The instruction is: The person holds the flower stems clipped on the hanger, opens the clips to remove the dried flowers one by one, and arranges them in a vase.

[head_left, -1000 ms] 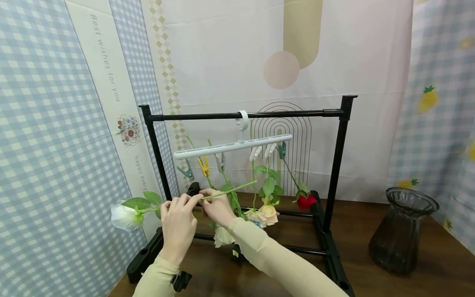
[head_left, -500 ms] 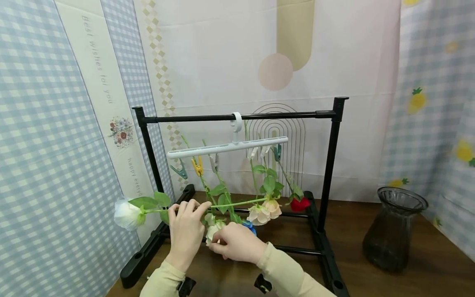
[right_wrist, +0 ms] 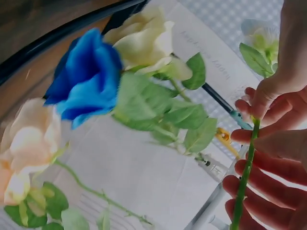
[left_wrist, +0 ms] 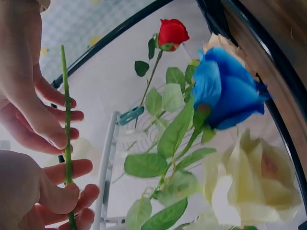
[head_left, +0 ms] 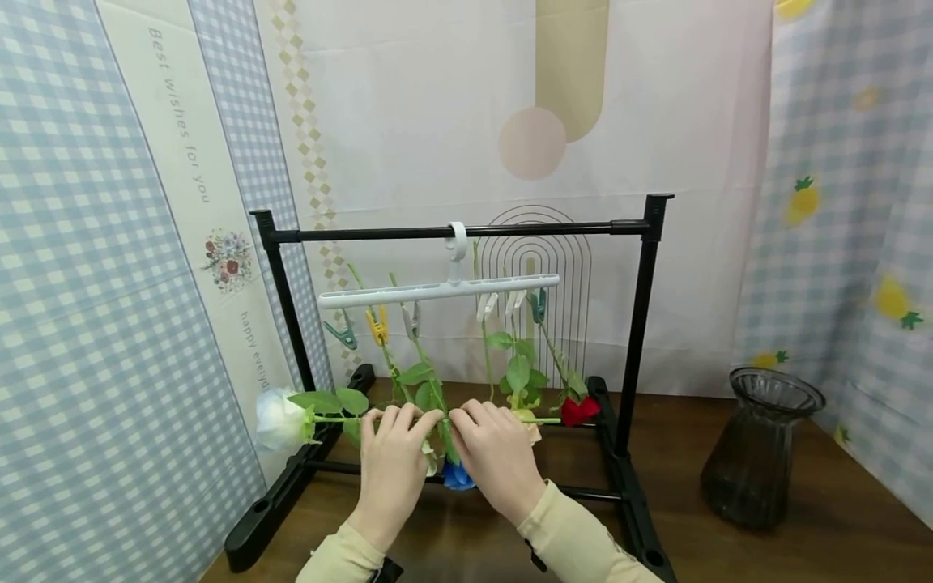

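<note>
White, full-petalled rose (head_left: 283, 419) lying sideways, left bare hand (head_left: 392, 465) pinching its long green stem (left_wrist: 67, 115) on the flower side. Right bare hand (head_left: 499, 457) pinches it just alongside, both angled inward.

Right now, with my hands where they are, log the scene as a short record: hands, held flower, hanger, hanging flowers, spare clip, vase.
Left hand: left hand pinches the stem
Right hand: right hand pinches it too, farther from the bloom
Held flower: white flower, roughly level, bloom leftward
Hanger: white hanger, hooked on black rack
Hanging head-down: red flower, blue flower, cream flower, peach flowers
Spare clip: teal clip, hanger's left end
Vase: glass vase, upright on table
</note>
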A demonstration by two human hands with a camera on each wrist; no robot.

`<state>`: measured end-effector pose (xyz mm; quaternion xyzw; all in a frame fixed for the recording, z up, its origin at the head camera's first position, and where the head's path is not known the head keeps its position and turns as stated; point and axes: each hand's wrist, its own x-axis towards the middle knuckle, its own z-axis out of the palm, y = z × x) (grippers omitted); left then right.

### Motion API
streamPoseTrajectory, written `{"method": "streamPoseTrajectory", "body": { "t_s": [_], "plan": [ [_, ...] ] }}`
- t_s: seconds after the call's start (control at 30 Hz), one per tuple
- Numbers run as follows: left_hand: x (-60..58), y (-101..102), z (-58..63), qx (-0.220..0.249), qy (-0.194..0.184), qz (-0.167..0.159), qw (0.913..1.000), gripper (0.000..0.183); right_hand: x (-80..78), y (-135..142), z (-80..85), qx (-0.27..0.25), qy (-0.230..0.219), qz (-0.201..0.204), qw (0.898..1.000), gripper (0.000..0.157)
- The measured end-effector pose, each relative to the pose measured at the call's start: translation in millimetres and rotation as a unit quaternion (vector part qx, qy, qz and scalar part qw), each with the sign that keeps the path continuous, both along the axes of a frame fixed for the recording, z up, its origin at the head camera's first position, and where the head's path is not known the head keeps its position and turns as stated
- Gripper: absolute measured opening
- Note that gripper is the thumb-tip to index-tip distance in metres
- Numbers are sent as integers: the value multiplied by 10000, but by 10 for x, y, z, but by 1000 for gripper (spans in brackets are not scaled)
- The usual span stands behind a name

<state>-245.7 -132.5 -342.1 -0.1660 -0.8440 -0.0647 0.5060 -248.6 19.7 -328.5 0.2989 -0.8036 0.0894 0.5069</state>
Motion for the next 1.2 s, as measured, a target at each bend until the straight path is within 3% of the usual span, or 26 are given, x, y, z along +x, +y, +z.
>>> {"method": "streamPoseTrajectory", "body": {
  "t_s": [0.13, 0.3, 0.73, 0.93, 1.07, 1.2],
  "plan": [
    [8, 50, -20, 1, -51, -105, 9999, 43, -17, 53, -45, 439, 372, -176, 9982, 13],
    [22, 120, -15, 22, -145, -221, 9996, 35, -29, 99, -54, 943, 521, -205, 9940, 13],
    [77, 332, -10, 110, 62, -366, 9993, 36, -3, 264, -79, 1038, 109, -133, 9944, 17],
    [93, 446, -17, 182, 191, -441, 9987, 34, 6, 367, -92, 980, 394, -232, 9941, 20],
    [82, 536, -19, 198, 253, -684, 9971, 31, 12, 473, -89, 902, 572, -257, 9939, 25],
    [68, 630, -21, 159, 364, -1266, 9912, 34, 5, 605, -84, 672, 549, -158, 9961, 29]
  ]
}}
